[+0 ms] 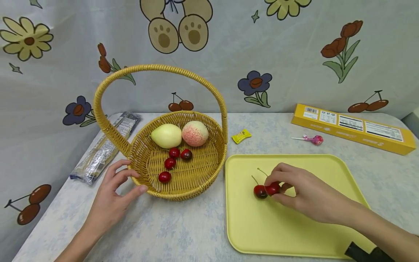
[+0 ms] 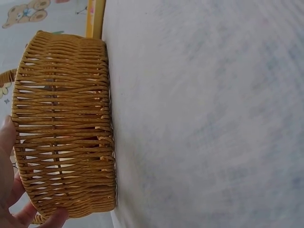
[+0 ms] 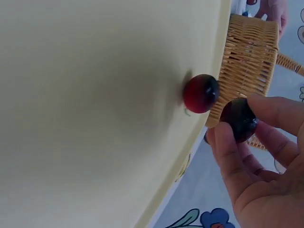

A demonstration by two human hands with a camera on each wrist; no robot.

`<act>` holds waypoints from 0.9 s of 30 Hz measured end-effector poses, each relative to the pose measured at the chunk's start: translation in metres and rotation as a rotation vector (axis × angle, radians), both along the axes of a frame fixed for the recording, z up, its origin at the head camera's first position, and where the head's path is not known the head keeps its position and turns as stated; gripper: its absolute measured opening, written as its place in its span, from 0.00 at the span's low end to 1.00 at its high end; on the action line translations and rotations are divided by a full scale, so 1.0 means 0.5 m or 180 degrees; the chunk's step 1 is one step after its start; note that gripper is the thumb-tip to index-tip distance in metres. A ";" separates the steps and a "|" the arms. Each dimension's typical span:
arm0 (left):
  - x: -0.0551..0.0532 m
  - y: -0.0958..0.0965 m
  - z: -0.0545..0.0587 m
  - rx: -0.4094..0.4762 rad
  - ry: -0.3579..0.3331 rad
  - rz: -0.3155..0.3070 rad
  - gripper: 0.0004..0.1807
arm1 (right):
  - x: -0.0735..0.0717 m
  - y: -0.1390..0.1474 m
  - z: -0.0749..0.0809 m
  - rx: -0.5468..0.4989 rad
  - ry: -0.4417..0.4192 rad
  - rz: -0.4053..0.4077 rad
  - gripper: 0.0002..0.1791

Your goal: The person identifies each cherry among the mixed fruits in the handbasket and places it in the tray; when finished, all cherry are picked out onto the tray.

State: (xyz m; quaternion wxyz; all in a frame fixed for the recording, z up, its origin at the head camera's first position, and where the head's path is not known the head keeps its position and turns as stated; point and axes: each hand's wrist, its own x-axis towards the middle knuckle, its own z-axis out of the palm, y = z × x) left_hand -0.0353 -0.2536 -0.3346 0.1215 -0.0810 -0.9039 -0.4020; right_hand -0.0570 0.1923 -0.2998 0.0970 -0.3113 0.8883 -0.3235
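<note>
Pinched between the thumb and fingers of my right hand (image 1: 302, 191) is a dark red cherry (image 3: 239, 119) with a stem, held just over the yellow tray (image 1: 291, 233). Beside it on the tray lies another cherry (image 1: 260, 191), its stem pointing up. My left hand (image 1: 112, 198) touches the near left rim of a wicker basket (image 1: 183, 194), with its fingers spread and the thumb apart. Inside the basket are a pale green pear-shaped fruit (image 1: 167, 136), a pink-speckled peach (image 1: 195, 133) and several cherries (image 1: 170, 163).
The basket's tall handle (image 1: 160, 68) arches above it. Behind the basket's left side lies a clear plastic packet (image 1: 106, 145). A yellow-wrapped candy (image 1: 241, 136), a lollipop (image 1: 316, 140) and a long yellow box (image 1: 353, 127) lie beyond the tray. A patterned cloth hangs behind.
</note>
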 end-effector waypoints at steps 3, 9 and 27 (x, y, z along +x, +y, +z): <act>0.000 0.000 0.000 0.0022 0.0016 -0.0004 0.13 | -0.004 0.014 -0.012 0.0149 -0.0052 -0.0111 0.14; 0.001 -0.001 -0.001 0.0090 0.0002 -0.0030 0.13 | -0.009 0.018 -0.026 0.0342 0.0079 -0.0238 0.16; 0.002 0.001 -0.004 0.0250 -0.0102 -0.0028 0.12 | -0.019 0.011 -0.051 0.0398 -0.0007 -0.0128 0.14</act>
